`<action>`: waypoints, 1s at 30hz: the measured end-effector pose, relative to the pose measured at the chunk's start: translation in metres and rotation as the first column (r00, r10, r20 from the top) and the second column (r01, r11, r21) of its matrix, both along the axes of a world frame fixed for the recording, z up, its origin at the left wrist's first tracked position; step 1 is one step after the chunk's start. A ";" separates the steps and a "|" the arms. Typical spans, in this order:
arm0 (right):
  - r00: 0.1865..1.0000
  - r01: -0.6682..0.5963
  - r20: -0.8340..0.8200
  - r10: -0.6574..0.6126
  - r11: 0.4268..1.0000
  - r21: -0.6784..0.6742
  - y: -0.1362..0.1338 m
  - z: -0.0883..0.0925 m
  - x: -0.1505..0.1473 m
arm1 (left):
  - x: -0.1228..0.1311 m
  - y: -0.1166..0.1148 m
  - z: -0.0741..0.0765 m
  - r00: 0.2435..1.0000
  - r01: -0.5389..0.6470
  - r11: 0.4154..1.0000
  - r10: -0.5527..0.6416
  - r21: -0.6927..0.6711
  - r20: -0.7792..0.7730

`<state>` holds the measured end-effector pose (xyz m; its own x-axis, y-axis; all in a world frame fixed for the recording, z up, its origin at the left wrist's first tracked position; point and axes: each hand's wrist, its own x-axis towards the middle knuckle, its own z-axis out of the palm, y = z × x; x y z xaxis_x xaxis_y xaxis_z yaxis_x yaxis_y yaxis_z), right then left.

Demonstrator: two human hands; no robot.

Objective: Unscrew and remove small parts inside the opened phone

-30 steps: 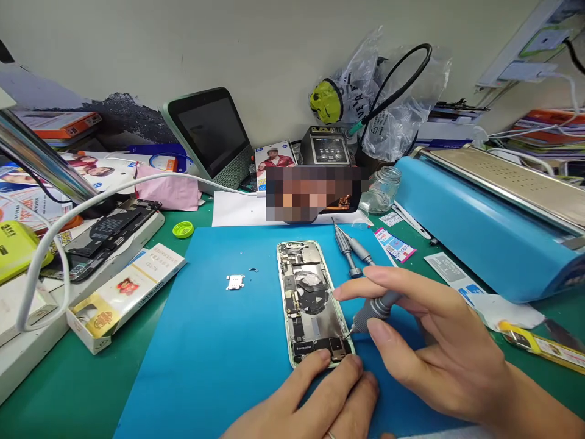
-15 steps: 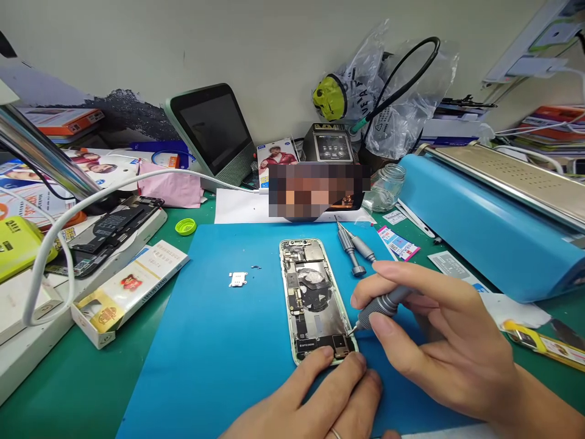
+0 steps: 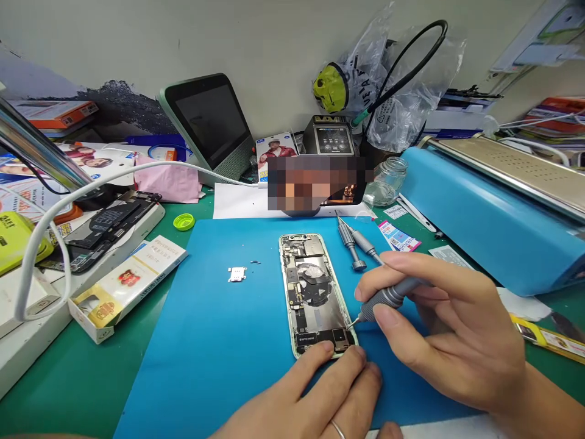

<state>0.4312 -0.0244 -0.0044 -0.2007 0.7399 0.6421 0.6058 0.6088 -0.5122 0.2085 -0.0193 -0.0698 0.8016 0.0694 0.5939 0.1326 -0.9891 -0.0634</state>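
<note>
An opened phone [image 3: 313,292] with its insides showing lies lengthwise on a blue mat [image 3: 219,329]. My right hand [image 3: 439,329] is closed round a grey screwdriver [image 3: 388,297]. The tip touches the phone's lower right edge. My left hand [image 3: 320,396] rests its fingertips on the phone's near end, fingers stretched out and holding nothing. A ring shows on one finger. Two more grey screwdrivers [image 3: 354,244] lie on the mat just beyond my right hand. A small white part [image 3: 236,274] and tiny dark bits [image 3: 255,263] lie on the mat to the left.
A blue machine [image 3: 484,213] fills the right side. At left are a second opened phone [image 3: 105,228] on a white box, a carton [image 3: 128,286], a white cable [image 3: 55,225] and a green cap [image 3: 183,222]. A small screen [image 3: 208,128], a control unit [image 3: 333,137] and a glass jar [image 3: 386,183] stand behind.
My right index finger has drawn back from the phone onto the screwdriver, and the grip has tightened. The tip stays at the phone's lower right edge. The view has shifted slightly.
</note>
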 end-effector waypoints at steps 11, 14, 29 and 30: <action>1.000 -0.018 -0.017 0.018 1.000 -0.008 -0.002 0.001 0.000 | 0.001 0.002 0.005 1.000 -0.011 0.999 0.012 0.030 -0.023; 0.998 -0.050 -0.029 0.049 0.998 -0.022 -0.002 -0.002 0.000 | 0.001 0.001 0.005 0.999 -0.008 0.999 0.009 0.044 -0.031; 0.941 0.026 -0.332 -0.064 0.993 -0.116 -0.008 0.004 -0.006 | 0.004 0.003 0.002 0.999 -0.020 0.999 0.019 0.029 0.026; 0.930 0.028 -0.355 -0.093 0.983 -0.183 -0.010 0.004 -0.006 | 0.005 0.005 0.004 0.999 -0.001 1.000 0.000 0.025 0.045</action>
